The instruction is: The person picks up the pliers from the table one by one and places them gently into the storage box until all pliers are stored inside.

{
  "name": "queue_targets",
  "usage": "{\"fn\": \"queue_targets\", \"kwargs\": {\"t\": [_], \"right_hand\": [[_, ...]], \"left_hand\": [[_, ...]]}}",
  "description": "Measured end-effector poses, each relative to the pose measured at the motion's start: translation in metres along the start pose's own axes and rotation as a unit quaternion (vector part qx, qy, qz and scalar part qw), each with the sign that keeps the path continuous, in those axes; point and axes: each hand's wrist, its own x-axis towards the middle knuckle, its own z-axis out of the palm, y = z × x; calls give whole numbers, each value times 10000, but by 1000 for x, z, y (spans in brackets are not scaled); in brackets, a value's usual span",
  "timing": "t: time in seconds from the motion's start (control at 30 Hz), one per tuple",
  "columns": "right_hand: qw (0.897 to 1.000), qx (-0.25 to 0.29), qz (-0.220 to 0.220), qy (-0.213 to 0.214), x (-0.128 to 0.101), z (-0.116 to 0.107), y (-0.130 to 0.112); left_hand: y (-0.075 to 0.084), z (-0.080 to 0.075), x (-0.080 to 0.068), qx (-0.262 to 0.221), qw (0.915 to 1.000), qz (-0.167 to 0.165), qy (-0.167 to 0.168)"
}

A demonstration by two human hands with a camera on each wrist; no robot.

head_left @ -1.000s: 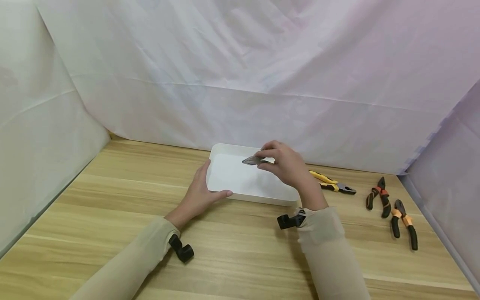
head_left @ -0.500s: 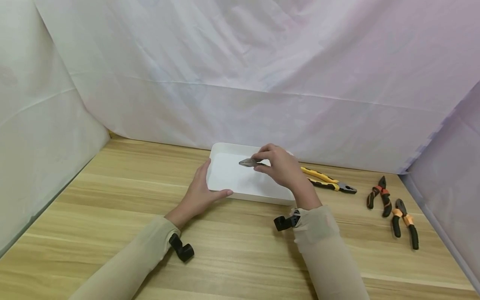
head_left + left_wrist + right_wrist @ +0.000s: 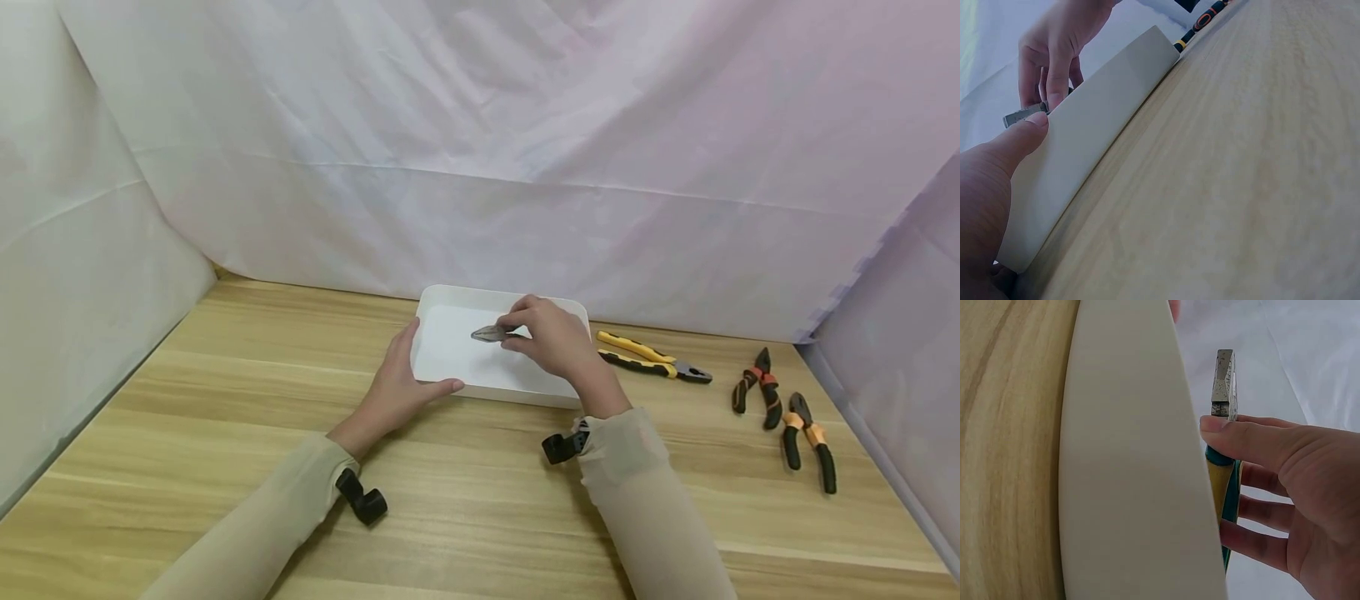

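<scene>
My right hand (image 3: 551, 335) grips a pair of pliers (image 3: 489, 333) over the white tray (image 3: 450, 358). In the right wrist view, the pliers (image 3: 1225, 381) show a worn metal head and teal-and-yellow handles, partly behind the tray's wall (image 3: 1135, 456). The thumb and fingers hold them around the joint and handles. At the tray's front left corner, my left hand (image 3: 393, 387) holds the tray, thumb along the front wall and fingers along the left side. In the left wrist view its thumb (image 3: 1019, 140) lies at the rim, near the pliers' head (image 3: 1025, 114).
Yellow-and-black pliers (image 3: 652, 358) lie just right of the tray. Farther right on the wooden table (image 3: 465, 517) are red-and-black pliers (image 3: 761, 387) and orange-and-black pliers (image 3: 806, 437). A pale cloth (image 3: 390, 217) hangs close behind the tray.
My right hand has moved left and lower into the tray with the pliers, uncovering more of the yellow-and-black pliers' handles. My left hand has kept its place at the tray.
</scene>
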Motion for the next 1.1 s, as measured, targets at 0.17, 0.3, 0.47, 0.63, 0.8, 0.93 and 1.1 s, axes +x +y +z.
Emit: {"fn": "queue_targets", "kwargs": {"t": [0.17, 0.3, 0.47, 0.63, 0.8, 0.93, 1.1], "right_hand": [[9999, -41, 74, -81, 2, 4, -2], [9997, -56, 149, -174, 4, 8, -4], [9995, -23, 247, -197, 6, 14, -3], [9992, 56, 317, -239, 7, 19, -1], [9990, 13, 351, -273, 8, 23, 0], [9989, -31, 361, -302, 8, 25, 0], [9986, -96, 386, -355, 9, 26, 1]], "left_hand": [[-1, 0, 1, -9, 10000, 2, -17], [-1, 1, 1, -3, 10000, 1, -24], [0, 1, 0, 10, 10000, -4, -24], [0, 0, 0, 44, 10000, 12, -19], [-1, 0, 0, 92, 9999, 38, -12], [-2, 1, 0, 96, 9999, 44, 1], [-1, 1, 0, 110, 9999, 50, 25]]}}
